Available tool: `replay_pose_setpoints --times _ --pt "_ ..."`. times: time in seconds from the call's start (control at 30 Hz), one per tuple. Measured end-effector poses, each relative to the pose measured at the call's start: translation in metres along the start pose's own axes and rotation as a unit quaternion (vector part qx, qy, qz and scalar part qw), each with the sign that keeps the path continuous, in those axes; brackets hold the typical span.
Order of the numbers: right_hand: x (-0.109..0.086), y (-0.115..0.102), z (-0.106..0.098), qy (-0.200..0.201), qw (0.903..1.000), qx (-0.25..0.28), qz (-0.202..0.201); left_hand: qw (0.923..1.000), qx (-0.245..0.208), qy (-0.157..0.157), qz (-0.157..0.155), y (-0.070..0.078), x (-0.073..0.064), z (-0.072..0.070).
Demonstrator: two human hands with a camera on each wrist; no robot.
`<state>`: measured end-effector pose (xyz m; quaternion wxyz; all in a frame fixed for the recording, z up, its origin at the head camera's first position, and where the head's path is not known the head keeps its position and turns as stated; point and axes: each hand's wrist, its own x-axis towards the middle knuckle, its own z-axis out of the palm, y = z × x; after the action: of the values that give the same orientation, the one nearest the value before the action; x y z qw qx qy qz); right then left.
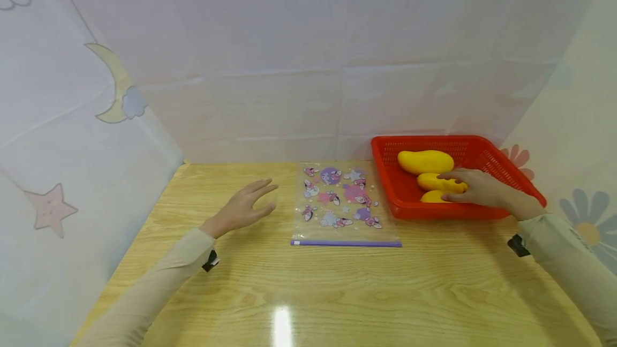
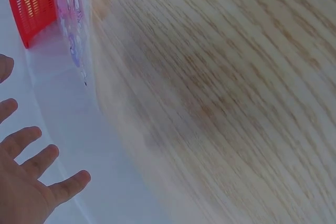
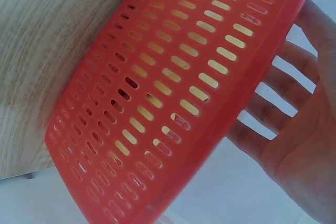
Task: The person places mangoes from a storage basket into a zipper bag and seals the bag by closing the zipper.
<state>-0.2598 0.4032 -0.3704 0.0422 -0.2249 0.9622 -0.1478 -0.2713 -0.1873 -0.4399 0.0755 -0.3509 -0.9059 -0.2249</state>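
Note:
My right hand (image 1: 477,187) reaches over the near rim of a red plastic basket (image 1: 392,197), its fingers spread at a yellow mango (image 1: 429,181). Whether they touch the mango I cannot tell. One more mango (image 1: 426,161) lies behind it, and another yellow fruit (image 1: 432,197) in front is partly covered by the hand. In the right wrist view, the basket's slotted wall (image 3: 157,77) hides the fingertips. My left hand (image 1: 243,208) hovers with loosely spread fingers left of a clear zip bag (image 1: 339,202), holding nothing.
The bag lies flat on the wooden table (image 1: 308,293), its purple slider strip (image 1: 347,243) toward me, printed with pink and purple figures. A white cloth wall (image 1: 270,111) stands behind the table, with more printed cloth at both sides.

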Motion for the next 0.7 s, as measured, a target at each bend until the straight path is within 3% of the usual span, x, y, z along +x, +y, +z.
replay_pose_setpoints --times 0.17,0.7 --pt "0.000 0.002 0.001 0.006 0.9999 -0.011 -0.010 0.9998 -0.013 0.000 0.012 0.001 0.001 0.003" --pt "0.007 0.006 0.001 -0.015 0.9998 -0.007 0.013 0.9994 -0.023 -0.010 0.025 0.004 0.003 0.012"
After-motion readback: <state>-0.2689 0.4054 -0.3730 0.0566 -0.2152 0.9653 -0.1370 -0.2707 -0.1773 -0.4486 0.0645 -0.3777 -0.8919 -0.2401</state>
